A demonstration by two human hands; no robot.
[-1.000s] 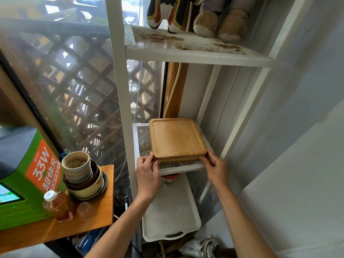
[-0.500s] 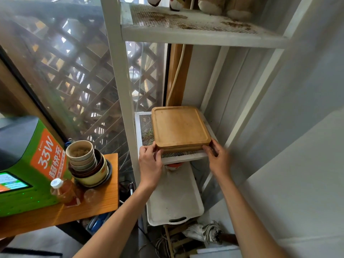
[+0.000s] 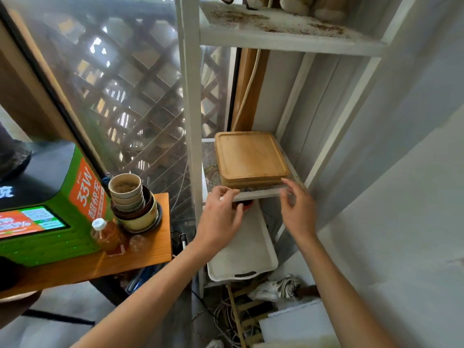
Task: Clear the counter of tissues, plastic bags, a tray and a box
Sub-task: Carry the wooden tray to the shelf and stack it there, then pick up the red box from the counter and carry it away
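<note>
Okay, left to right. Far left you have the green machine [image 3: 47, 197] on the wooden table [image 3: 140, 257], with a bottle [image 3: 106, 234] and stacked bowls [image 3: 133, 199] beside it (none of it part of the job, leave it).

Your left hand [image 3: 221, 217] hovers just below the front lip of the mesh shelf [image 3: 209, 169], fingers spread and loose, gripping nothing. The tray [image 3: 251, 156] sits flat on that shelf, pushed toward the right and back, its near edge close to the shelf front; it looks like more than one stacked, I can't tell how many. Your right hand [image 3: 298, 209] is open too, fingertips near the tray's right front corner, apart from it as far as I can see.

Handling: wood, so stiff and fairly light, not fragile, smooth on top with a shallow rim. If it needs shifting, take it by the two side edges near the front corners, thumbs on the rim. A stack could slide, so keep it level. Mesh may snag the underside.

Below, a white tray [image 3: 241, 254] leans under the shelf.
</note>
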